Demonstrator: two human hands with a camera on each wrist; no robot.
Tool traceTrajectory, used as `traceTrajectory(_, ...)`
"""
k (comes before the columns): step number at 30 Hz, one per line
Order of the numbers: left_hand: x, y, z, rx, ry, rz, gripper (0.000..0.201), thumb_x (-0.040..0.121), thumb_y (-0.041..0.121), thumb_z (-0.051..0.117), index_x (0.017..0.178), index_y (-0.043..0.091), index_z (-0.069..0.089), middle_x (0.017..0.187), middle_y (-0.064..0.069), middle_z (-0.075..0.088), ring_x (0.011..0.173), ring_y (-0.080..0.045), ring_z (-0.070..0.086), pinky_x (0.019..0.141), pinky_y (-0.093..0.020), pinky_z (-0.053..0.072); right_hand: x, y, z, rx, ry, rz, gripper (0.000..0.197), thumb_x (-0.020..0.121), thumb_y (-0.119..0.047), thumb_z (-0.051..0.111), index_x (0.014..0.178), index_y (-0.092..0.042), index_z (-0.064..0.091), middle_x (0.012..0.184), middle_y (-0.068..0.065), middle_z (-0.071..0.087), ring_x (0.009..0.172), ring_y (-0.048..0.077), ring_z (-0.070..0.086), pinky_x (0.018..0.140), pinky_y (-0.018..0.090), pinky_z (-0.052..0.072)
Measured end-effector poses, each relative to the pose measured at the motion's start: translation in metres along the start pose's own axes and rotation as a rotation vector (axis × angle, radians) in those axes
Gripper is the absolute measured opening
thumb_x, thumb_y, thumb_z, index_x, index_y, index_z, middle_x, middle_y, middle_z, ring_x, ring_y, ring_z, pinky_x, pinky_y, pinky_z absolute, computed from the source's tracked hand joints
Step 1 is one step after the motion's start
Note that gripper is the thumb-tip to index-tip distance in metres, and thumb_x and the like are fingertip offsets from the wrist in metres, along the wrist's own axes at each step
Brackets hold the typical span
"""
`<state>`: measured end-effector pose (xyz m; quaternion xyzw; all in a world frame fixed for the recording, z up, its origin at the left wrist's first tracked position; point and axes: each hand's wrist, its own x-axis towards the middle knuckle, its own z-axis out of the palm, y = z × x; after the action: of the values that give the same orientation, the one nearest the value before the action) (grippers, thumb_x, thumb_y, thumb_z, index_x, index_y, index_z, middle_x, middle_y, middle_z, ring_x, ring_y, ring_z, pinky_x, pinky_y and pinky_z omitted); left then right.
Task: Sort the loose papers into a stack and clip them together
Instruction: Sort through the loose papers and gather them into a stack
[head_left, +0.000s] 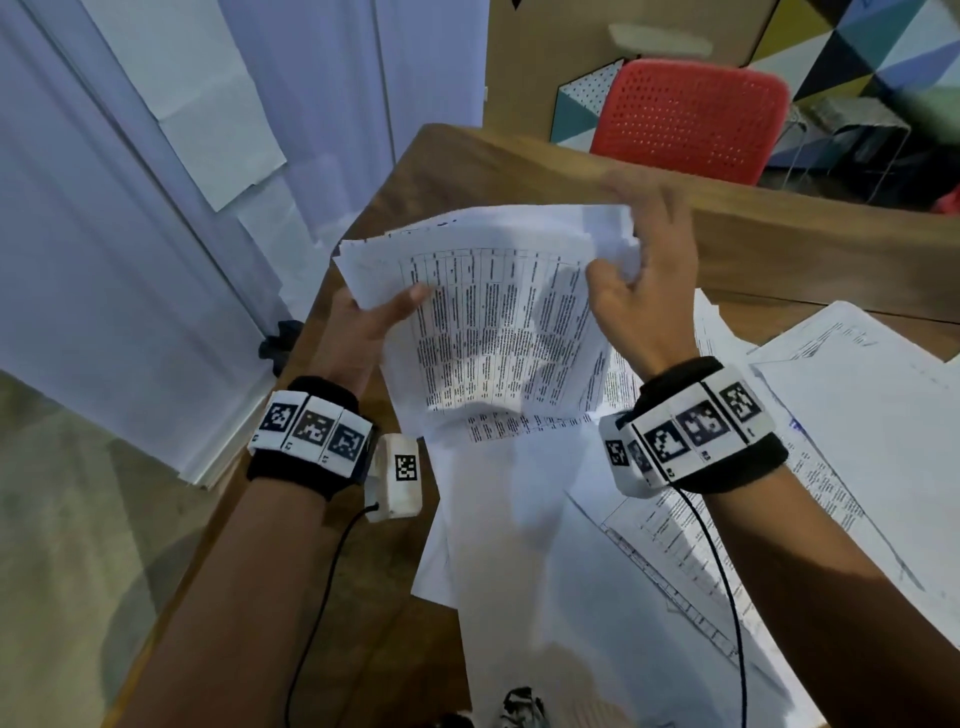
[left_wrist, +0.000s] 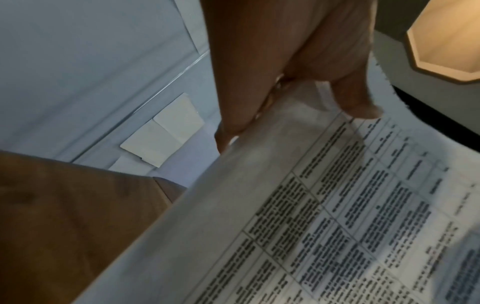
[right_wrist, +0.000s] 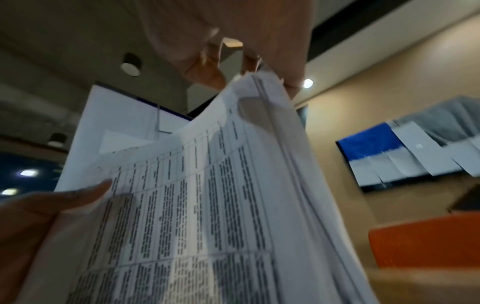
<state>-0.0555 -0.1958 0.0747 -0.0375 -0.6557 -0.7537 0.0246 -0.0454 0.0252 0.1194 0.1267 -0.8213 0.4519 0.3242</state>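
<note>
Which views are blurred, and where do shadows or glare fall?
Head: right hand smeared at the fingertips, soft shadows across the held stack. Left wrist: left hand dim, print on the stack soft. Right wrist: ceiling lights flare, wall screen and orange chair out of focus.

Printed table text on white paper sheets (head_left: 498, 332), too blurred to read. Black-and-white square code markers on white wrist bands (head_left: 311, 431), no legible characters. Tiny labels under the markers, unreadable. No brands or signs legible.
</note>
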Motion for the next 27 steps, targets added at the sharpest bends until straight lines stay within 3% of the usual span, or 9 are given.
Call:
traceTrajectory(2,-0.001,-0.001,0.001,0.026,-0.034,0.002,0.024,0.073,0.019,0.067,0.096,0.025,0.064,0.09,0.012,0.075,0.089,-0.006,0.07,0.074,-0.025,0.057,0.002,-0.001,0.001,-0.106,-0.048,-0.014,0.043,0.069,-0.019,0.047,0.108,-0.012,0.065,0.119,0.016,0.049,0.107,0.018,0.046,0.091,0.016,0.037)
traceTrajectory(7,0.0,-0.007,-0.001,0.0,0.036,-0.007,0.019,0.079,0.016,0.067,0.096,0.024,0.066,0.093,0.008,0.074,0.092,-0.014,0.07,0.081,-0.033,0.056,-0.004,0.015,-0.003,0.024,0.094,0.193,0.017,0.072,-0.011,0.051,0.088,-0.016,0.054,0.109,0.006,0.045,0.1,0.014,0.045,0.085,0.008,0.039)
traceTrajectory(9,-0.002,-0.012,0.001,-0.034,0.061,-0.013,0.017,0.084,0.014,0.064,0.098,0.023,0.065,0.094,0.008,0.074,0.093,-0.012,0.069,0.08,-0.029,0.056,-0.015,0.025,-0.001,0.235,0.136,0.378,0.028,0.076,-0.004,0.049,0.096,-0.023,0.042,0.111,0.009,0.048,0.095,0.016,0.05,0.081,0.028,0.048)
traceTrajectory(12,-0.003,-0.018,0.011,-0.021,0.076,-0.03,0.019,0.085,0.006,0.063,0.098,0.02,0.064,0.09,0.008,0.074,0.087,-0.009,0.07,0.076,-0.028,0.057,-0.033,0.034,0.011,0.4,-0.027,0.59,0.041,0.084,0.012,0.04,0.115,-0.014,0.036,0.117,0.005,0.051,0.1,0.013,0.053,0.088,0.027,0.049)
traceTrajectory(14,0.001,-0.013,0.017,-0.028,0.152,-0.022,0.017,0.083,0.006,0.066,0.092,0.019,0.066,0.086,0.007,0.074,0.085,-0.012,0.071,0.079,-0.033,0.057,-0.036,0.033,0.018,0.371,-0.126,0.564,0.045,0.085,0.015,0.038,0.123,-0.008,0.04,0.115,0.001,0.054,0.103,0.012,0.054,0.089,0.022,0.049)
traceTrajectory(16,0.005,-0.001,0.02,-0.055,0.218,0.038,0.015,0.081,0.009,0.07,0.095,0.014,0.068,0.089,0.003,0.074,0.09,-0.019,0.071,0.082,-0.039,0.057,-0.029,0.025,0.017,0.405,-0.12,0.501,0.046,0.085,0.014,0.038,0.115,-0.02,0.042,0.111,-0.004,0.055,0.101,0.01,0.054,0.088,0.022,0.048)
traceTrajectory(21,0.012,0.015,0.01,-0.099,0.249,0.153,0.009,0.084,0.004,0.064,0.09,0.011,0.065,0.075,0.011,0.074,0.074,-0.004,0.07,0.068,-0.022,0.056,-0.015,0.021,0.006,0.548,0.053,0.448,0.036,0.076,0.007,0.038,0.094,-0.024,0.039,0.098,-0.003,0.052,0.091,0.007,0.053,0.079,0.02,0.045)
traceTrajectory(24,0.006,-0.005,0.006,-0.041,0.166,0.045,0.027,0.072,0.023,0.077,0.095,0.016,0.064,0.091,0.007,0.073,0.083,-0.005,0.069,0.078,-0.025,0.057,-0.04,0.034,0.019,0.509,-0.042,0.572,0.048,0.07,0.001,0.038,0.114,-0.018,0.041,0.106,-0.002,0.055,0.101,0.01,0.054,0.089,0.027,0.049)
traceTrajectory(27,-0.003,-0.038,0.004,0.008,0.085,-0.112,0.04,0.078,0.011,0.068,0.117,0.007,0.057,0.107,0.001,0.067,0.094,-0.009,0.068,0.086,-0.027,0.056,-0.065,0.047,0.032,0.454,-0.067,0.662,0.052,0.076,0.004,0.038,0.127,-0.01,0.042,0.117,0.004,0.055,0.104,0.01,0.055,0.09,0.021,0.049)
